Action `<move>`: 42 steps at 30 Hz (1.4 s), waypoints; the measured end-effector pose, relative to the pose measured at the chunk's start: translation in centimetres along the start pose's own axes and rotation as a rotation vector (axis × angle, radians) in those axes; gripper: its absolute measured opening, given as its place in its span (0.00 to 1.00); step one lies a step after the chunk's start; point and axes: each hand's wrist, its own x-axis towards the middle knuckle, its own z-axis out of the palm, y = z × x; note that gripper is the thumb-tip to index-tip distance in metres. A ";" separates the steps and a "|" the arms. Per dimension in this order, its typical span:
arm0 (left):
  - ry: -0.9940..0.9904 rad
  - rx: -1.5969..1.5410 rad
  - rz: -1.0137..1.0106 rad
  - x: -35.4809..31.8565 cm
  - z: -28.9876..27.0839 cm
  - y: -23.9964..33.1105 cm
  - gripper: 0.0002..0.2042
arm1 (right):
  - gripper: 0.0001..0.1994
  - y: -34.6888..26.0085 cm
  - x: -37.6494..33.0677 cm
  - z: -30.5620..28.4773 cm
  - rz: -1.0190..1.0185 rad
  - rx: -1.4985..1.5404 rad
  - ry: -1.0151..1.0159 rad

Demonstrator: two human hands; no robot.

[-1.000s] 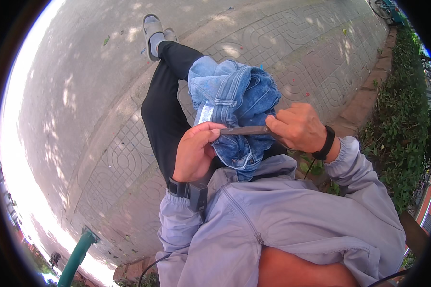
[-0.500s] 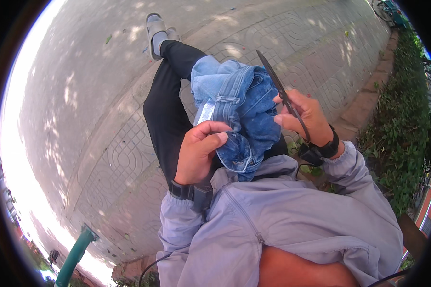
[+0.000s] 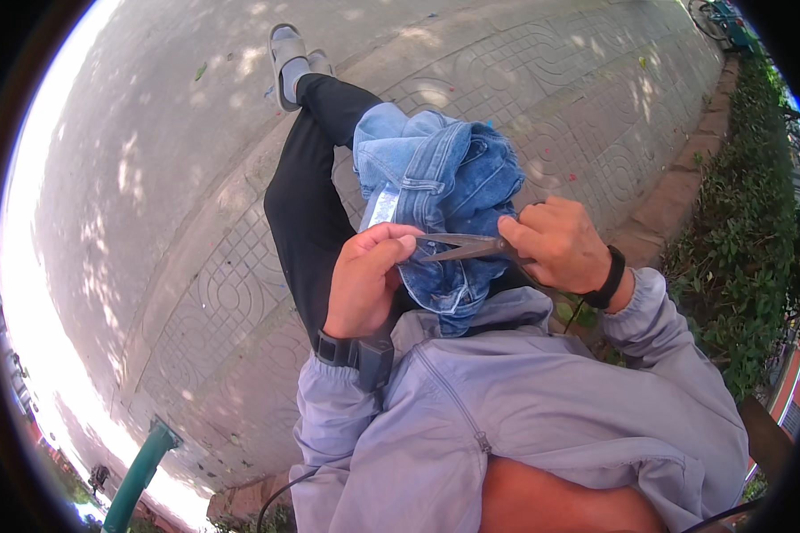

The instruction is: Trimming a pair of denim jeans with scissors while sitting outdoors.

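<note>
Blue jeans (image 3: pixel 471 173) lie bunched across my lap, with the waistband and a belt loop uppermost and a pale label strip (image 3: pixel 384 206) at the left side. My right hand (image 3: pixel 560 242) is closed round the handles of dark scissors (image 3: pixel 476 246). Their blades point left, spread a little, over the denim. At the blade tips, my left hand (image 3: pixel 367 266) pinches with thumb and forefinger; whatever is between them is too small to make out, and the denim edge lies right beside it. Both wrists wear black bands.
My crossed legs in black trousers (image 3: pixel 298 191) stretch forward over patterned paving (image 3: pixel 231 284). A leafy hedge (image 3: pixel 738 213) behind a brick kerb (image 3: pixel 693 151) runs along the right. At lower left stands a green post (image 3: pixel 142 475). A bicycle (image 3: pixel 716 22) is at far right.
My right hand has turned and brought the scissors from pointing up and away to lying leftward across the jeans, tips by my left fingers. The blades have parted. The left hand stays nearly still.
</note>
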 end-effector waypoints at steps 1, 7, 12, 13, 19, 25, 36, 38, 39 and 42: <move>0.000 -0.002 -0.003 0.0 0.0 0.0 0.08 | 0.22 0.0 -0.1 0.1 0.000 -0.025 0.004; 0.012 0.010 -0.005 0.1 0.1 0.1 0.08 | 0.19 0.0 -0.1 0.2 -0.008 -0.089 0.034; 0.014 0.015 -0.011 0.1 0.3 0.1 0.08 | 0.17 0.1 -0.2 0.4 -0.016 -0.129 0.046; 0.008 -0.001 -0.010 0.0 0.4 0.2 0.08 | 0.16 0.2 -0.2 0.4 -0.016 -0.135 0.045; 0.018 0.005 -0.024 0.2 0.3 0.4 0.07 | 0.13 0.3 -0.3 0.4 -0.039 -0.179 0.054; 0.012 -0.024 -0.043 0.3 0.4 0.5 0.07 | 0.10 0.3 -0.1 0.1 -0.052 -0.227 0.035; 0.021 -0.003 -0.036 0.1 0.4 0.6 0.08 | 0.09 0.1 -0.1 -0.1 -0.045 -0.259 0.016; -0.003 -0.026 -0.044 0.1 0.4 0.6 0.08 | 0.09 0.1 -0.1 -0.1 -0.046 -0.262 0.017; -0.003 -0.026 -0.044 0.1 0.4 0.6 0.08 | 0.09 0.1 -0.1 -0.1 -0.046 -0.263 0.017; -0.001 -0.021 -0.038 0.1 0.3 0.5 0.08 | 0.08 0.2 -0.1 0.0 -0.048 -0.261 0.025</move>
